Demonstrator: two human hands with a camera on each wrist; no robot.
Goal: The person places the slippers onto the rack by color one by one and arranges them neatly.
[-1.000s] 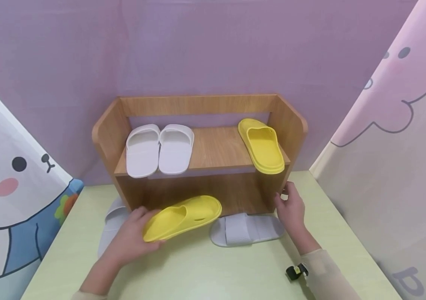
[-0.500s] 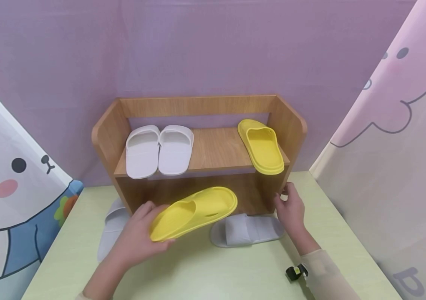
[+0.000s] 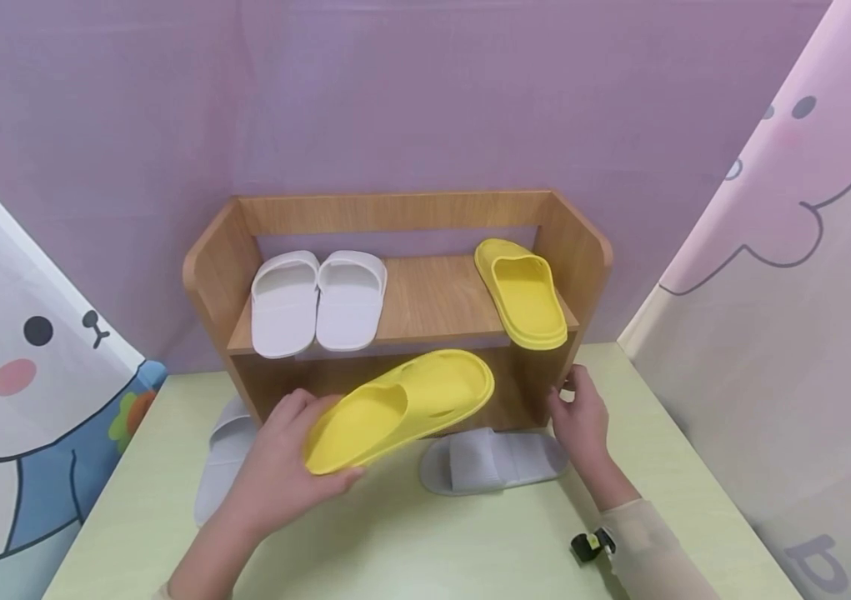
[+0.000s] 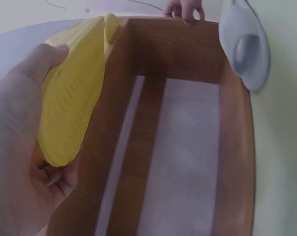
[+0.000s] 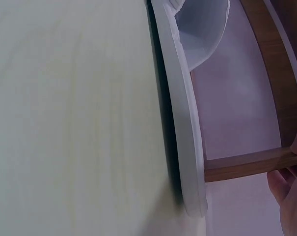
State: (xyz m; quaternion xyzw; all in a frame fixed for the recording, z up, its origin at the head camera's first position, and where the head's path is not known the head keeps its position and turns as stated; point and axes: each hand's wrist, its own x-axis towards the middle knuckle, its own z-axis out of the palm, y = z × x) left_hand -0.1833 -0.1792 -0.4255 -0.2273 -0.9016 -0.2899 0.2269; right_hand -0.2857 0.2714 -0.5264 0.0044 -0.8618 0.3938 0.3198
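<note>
My left hand holds a yellow slipper by its heel end, thumb below and fingers on the far edge. The toe points right and up, in front of the rack's lower opening. In the left wrist view the slipper's sole faces the camera. My right hand grips the right side panel of a wooden shoe rack; the right wrist view has thumb and fingers on either side of the panel edge. A matching yellow slipper sits at the right of the upper shelf.
Two white slippers stand side by side at the upper shelf's left. One grey slipper lies sideways before the rack; another is at its left, partly behind my left arm. A small black device is beside my right sleeve.
My left hand has lifted the yellow slipper and carried it to the right, toe rising toward the upper shelf's edge. My right hand stays on the rack's side panel.
</note>
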